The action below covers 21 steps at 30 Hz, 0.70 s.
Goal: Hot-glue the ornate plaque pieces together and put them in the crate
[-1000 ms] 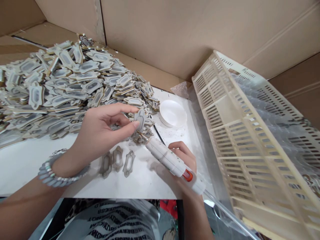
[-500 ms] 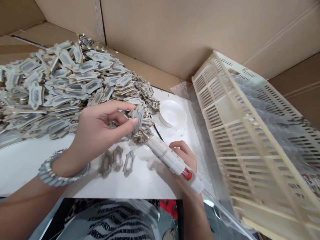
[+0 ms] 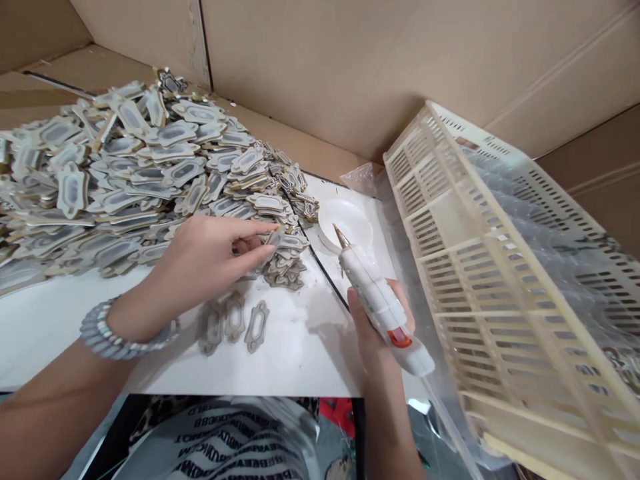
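Wall: brown cardboard (image 3: 320, 73) stands behind the white table (image 3: 310, 363), and it perhaps serves to keep the parts from sliding off.
Left hand (image 3: 213, 257): it is grasping 1 small piece (image 3: 274, 237) in a pinch of the thumb and the index finger.
Piece: it lies at the very ends of these fingers, seen almost from its edge, a little above or against the small stack (image 3: 285, 271); I cannot tell if they touch. Such a grip at the border probably serves to leave the face free.
Right hand (image 3: 373, 337): it is closed around the white gun (image 3: 377, 290); the trigger is hidden, so I cannot tell if it is pressed.
Nozzle (image 3: 341, 237): it points up and away from the body, in front of the bowl (image 3: 353, 212) in this view, and apart from the piece; likely this keeps the hot tip clear of the fingers.
Frames (image 3: 257, 327): 3 lie flat near the table's front edge, side by side, perhaps so that each is easy to reach.
Pile (image 3: 115, 180): many similar parts are heaped beyond the left hand.
Crate (image 3: 453, 217): it stands at the right, with clear plastic (image 3: 525, 207) inside.
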Each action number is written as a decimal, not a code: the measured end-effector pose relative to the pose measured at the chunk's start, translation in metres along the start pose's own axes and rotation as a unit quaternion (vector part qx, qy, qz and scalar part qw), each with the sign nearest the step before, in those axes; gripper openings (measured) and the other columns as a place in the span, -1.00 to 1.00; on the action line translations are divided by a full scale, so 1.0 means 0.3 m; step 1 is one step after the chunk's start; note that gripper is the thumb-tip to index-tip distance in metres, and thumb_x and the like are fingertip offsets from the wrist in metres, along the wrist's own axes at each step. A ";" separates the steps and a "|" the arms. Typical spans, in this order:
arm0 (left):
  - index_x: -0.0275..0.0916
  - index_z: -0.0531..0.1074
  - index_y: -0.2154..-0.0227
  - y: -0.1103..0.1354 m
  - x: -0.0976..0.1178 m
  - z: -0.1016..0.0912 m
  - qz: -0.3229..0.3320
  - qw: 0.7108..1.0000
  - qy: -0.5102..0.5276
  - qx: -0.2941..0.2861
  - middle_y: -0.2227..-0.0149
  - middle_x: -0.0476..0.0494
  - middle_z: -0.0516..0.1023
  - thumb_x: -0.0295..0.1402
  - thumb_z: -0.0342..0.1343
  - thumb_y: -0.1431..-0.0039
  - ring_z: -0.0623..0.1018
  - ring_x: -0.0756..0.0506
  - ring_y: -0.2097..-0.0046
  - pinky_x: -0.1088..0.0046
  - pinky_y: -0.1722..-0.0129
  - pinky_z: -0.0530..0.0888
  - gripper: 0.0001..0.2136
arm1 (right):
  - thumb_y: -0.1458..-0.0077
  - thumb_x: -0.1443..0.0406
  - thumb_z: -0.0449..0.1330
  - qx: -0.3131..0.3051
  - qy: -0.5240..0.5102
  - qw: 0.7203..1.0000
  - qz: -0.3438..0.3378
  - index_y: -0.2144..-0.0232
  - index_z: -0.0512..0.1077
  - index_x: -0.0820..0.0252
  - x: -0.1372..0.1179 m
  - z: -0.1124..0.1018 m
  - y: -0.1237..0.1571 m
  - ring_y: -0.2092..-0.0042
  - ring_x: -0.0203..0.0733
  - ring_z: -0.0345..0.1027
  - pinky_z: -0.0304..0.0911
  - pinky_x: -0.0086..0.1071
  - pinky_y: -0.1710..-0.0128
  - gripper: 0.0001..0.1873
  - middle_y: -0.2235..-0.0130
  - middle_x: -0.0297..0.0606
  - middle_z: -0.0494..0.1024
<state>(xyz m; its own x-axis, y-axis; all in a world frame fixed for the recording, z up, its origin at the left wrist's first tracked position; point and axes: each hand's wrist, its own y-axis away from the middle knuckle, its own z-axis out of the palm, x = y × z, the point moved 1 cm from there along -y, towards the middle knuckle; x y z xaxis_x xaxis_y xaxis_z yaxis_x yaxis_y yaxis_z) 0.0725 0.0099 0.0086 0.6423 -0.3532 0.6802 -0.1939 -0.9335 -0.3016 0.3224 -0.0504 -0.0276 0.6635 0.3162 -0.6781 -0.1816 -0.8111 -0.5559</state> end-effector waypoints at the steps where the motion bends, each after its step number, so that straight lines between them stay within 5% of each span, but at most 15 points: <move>1: -0.13 0.64 0.17 -0.003 -0.010 -0.010 0.000 1.000 0.002 -0.018 0.51 0.00 0.65 -0.18 0.17 -0.10 0.56 -0.06 0.48 0.50 0.46 0.33 -0.72 | -0.05 0.32 0.28 0.001 -0.001 1.000 0.004 0.52 0.41 0.12 -0.002 0.002 -0.002 0.56 -0.32 0.21 0.09 -0.43 0.63 -0.86 0.48 -0.37 0.42; 10: -0.08 0.58 0.45 0.010 -0.104 -0.054 0.001 0.983 -0.109 -0.146 0.54 0.08 0.63 -0.21 0.17 0.00 0.54 -0.06 0.51 0.54 0.51 0.20 -0.87 | -0.05 0.29 0.27 -0.015 -0.026 0.999 0.014 0.46 0.44 0.13 0.021 0.003 0.010 0.51 -0.29 0.28 0.15 -0.43 0.58 -0.91 0.43 -0.33 0.46; 17: -0.08 0.60 0.41 0.037 -0.099 -0.060 0.023 0.984 -0.143 -0.100 0.37 -0.04 0.68 -0.11 -0.05 -0.15 0.58 -0.13 0.33 0.42 0.32 0.31 -0.67 | -0.03 0.30 0.27 -0.022 -0.007 0.999 0.046 0.49 0.42 0.14 -0.006 0.001 0.001 0.51 -0.32 0.25 0.14 -0.45 0.57 -0.89 0.45 -0.38 0.44; 21: -0.03 0.58 0.36 0.109 -0.092 -0.081 0.050 0.980 -0.171 -0.094 0.36 0.01 0.64 0.03 0.03 -0.16 0.57 -0.15 0.31 0.39 0.36 0.30 -0.68 | -0.03 0.30 0.27 -0.021 -0.003 0.999 0.036 0.49 0.43 0.15 -0.004 -0.001 0.002 0.51 -0.32 0.24 0.13 -0.45 0.56 -0.90 0.46 -0.37 0.44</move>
<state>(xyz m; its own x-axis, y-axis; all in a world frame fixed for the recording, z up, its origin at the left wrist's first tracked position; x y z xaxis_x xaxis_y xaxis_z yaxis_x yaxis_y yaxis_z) 0.0303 -0.0123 -0.0039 0.8177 -0.4314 0.3811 -0.3803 -0.9019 -0.2050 0.3217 -0.0512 -0.0270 0.6453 0.2600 -0.7183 -0.1975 -0.8516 -0.4856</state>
